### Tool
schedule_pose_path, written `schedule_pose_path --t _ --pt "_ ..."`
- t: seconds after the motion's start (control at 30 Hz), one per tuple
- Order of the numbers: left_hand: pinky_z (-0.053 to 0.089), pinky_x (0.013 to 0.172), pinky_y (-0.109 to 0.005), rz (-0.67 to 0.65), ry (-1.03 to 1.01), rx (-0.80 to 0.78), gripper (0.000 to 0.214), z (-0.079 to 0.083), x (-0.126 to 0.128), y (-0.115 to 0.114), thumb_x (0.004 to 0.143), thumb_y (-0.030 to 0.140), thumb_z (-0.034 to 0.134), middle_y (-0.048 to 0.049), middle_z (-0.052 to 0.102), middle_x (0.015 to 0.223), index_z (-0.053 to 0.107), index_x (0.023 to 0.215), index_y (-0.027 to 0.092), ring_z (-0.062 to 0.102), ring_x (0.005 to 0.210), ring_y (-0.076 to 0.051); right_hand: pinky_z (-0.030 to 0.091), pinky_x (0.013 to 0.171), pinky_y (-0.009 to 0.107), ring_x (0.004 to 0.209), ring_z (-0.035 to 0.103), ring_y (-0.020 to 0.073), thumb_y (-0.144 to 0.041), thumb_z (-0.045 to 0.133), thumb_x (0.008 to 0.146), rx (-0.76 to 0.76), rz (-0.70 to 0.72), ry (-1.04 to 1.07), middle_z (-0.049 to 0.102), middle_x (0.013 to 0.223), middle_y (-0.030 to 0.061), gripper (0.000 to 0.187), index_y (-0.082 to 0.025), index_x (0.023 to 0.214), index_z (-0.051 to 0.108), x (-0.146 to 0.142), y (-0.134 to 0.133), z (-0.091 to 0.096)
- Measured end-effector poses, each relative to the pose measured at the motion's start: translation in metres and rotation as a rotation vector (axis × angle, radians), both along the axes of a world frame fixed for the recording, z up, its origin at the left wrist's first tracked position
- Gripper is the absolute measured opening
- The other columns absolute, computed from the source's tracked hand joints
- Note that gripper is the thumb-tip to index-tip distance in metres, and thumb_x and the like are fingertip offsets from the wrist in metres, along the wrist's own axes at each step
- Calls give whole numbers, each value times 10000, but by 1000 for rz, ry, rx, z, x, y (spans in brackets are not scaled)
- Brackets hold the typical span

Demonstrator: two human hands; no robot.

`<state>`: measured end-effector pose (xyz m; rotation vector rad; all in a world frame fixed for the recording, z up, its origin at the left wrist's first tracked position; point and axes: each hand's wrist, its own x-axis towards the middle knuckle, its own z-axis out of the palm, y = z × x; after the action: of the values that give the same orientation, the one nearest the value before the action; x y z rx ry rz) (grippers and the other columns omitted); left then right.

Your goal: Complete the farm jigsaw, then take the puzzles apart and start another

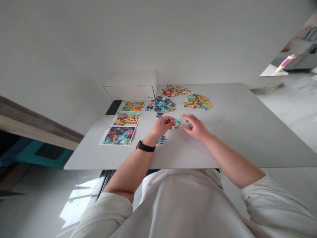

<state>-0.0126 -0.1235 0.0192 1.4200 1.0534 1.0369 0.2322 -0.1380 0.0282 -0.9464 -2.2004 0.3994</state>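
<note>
The person wears a loose, off-white, short-sleeved fabric top [183, 205], softly creased in front, its wide sleeves [269, 198] ending near the elbows. A black wristband [146, 147] circles the left wrist; the left hand [161, 126] and right hand [196, 128] are bare.

The puzzle piece [178, 122] is teal and yellow, the picture sheets [127, 119] multicoloured, the watchband [146, 147] black, the table [242, 132] plain grey.

White box [128, 91] at back left corner of bench [242, 132]. Black phone [114, 107] just before box, near left edge. Teal item [27, 154] beyond left edge. Purple item [287, 62] beyond right edge.
</note>
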Motion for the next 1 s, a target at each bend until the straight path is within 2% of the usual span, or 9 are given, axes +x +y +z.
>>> schedule_pose_path --t 0.1,0.2,0.33,0.53,0.63,0.73,0.87,0.93,1.0 --pt "483 607 -251 -20 56 28 349 0 0 -1 785 412 839 -15 730 742 748 1018 169 617 611 -114 494 1204 509 1372 618 281 -256 623 981 13 32 -87 685 1437 89 433 -303 1410 658 0 -1 5" --pt "488 590 -244 -33 89 34 330 3 0 -3 830 394 795 -17 736 743 751 1066 168 613 581 -109 485 1204 497 1343 638 277 -271 634 989 22 45 -139 706 1414 86 373 -293 1356 698 3 0 9" --pt "484 555 -237 -6 80 67 357 7 -1 -4 904 421 729 -15 732 753 723 1154 166 592 537 -99 473 1199 505 1346 633 285 -314 657 992 14 -44 -148 716 1405 89 293 -291 1271 741 17 7 16" --pt "528 586 -260 49 82 102 316 6 -7 -1 1001 469 585 2 672 676 686 1061 176 610 560 -125 476 1186 498 1325 644 286 -394 686 989 -14 -142 -126 726 1376 82 216 -294 1156 780 42 13 21" --pt "577 656 -291 72 138 128 254 5 -10 0 1003 394 572 -34 737 801 646 1116 178 659 643 -139 491 1169 480 1280 671 275 -392 719 970 -39 -99 -122 747 1331 72 183 -297 1109 793 43 9 23" --pt "607 738 -316 57 283 242 251 5 -9 -3 928 354 701 -82 762 1014 656 1107 184 716 829 -173 503 1150 476 1251 688 276 -371 742 955 -59 -31 -126 769 1286 76 160 -291 1079 804 37 5 23" --pt "627 930 -373 -89 368 452 440 8 -2 -13 832 366 856 -107 702 1287 668 1202 221 696 1158 -239 527 1117 461 1212 704 277 -362 771 927 -93 16 -158 783 1238 85 174 -283 1078 806 29 4 20" --pt "606 1008 -394 -179 389 528 480 8 2 -18 829 336 869 -111 675 1355 656 1246 233 668 1232 -249 533 1105 443 1188 710 269 -355 772 923 -93 47 -161 783 1225 83 179 -280 1082 803 27 5 17" --pt "593 1026 -399 -227 423 559 433 8 5 -21 855 288 840 -107 681 1327 655 1243 233 668 1215 -245 540 1089 425 1159 718 259 -344 769 919 -88 91 -161 784 1207 78 181 -277 1084 799 25 4 15"
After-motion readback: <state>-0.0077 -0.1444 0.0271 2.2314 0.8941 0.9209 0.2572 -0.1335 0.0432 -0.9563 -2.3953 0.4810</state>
